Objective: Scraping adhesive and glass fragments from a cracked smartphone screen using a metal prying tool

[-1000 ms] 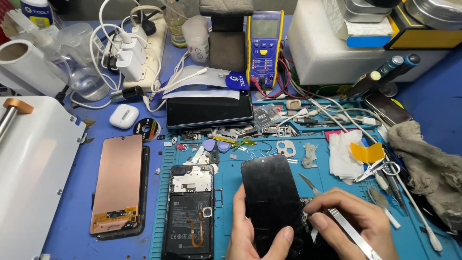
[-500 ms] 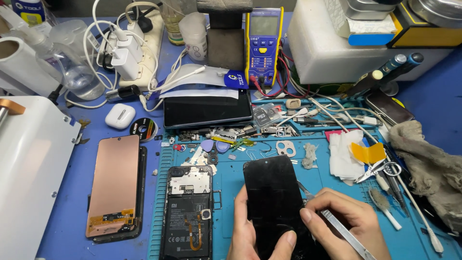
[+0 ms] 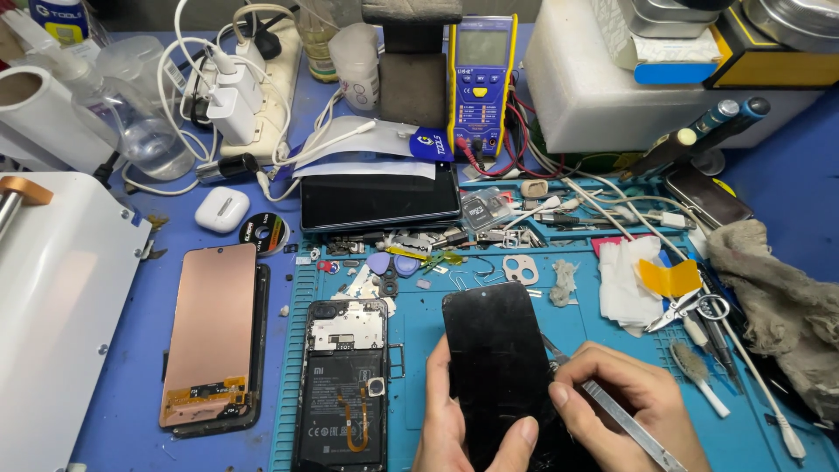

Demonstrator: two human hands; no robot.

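Observation:
My left hand (image 3: 459, 424) grips a black phone screen panel (image 3: 498, 358) from below, thumb on its left edge and a finger across its lower face. My right hand (image 3: 625, 406) holds metal tweezers (image 3: 625, 424) whose tip meets the panel's right edge. Left of the panel lies an opened phone body (image 3: 343, 380) with battery and circuit board showing. Further left a copper-backed display (image 3: 210, 336) rests face down on a dark frame.
A teal work mat (image 3: 419, 323) carries screws, picks and small parts. A dark tablet (image 3: 380, 199), yellow multimeter (image 3: 479, 79), white earbud case (image 3: 221, 210), tape roll (image 3: 264, 232), chargers, a grey rag (image 3: 786, 306), scissors (image 3: 690, 310) and a white machine (image 3: 52, 323) surround it.
The view has shifted slightly. The black panel has stayed in my left hand and the tweezers have stayed at its right edge, with little visible motion.

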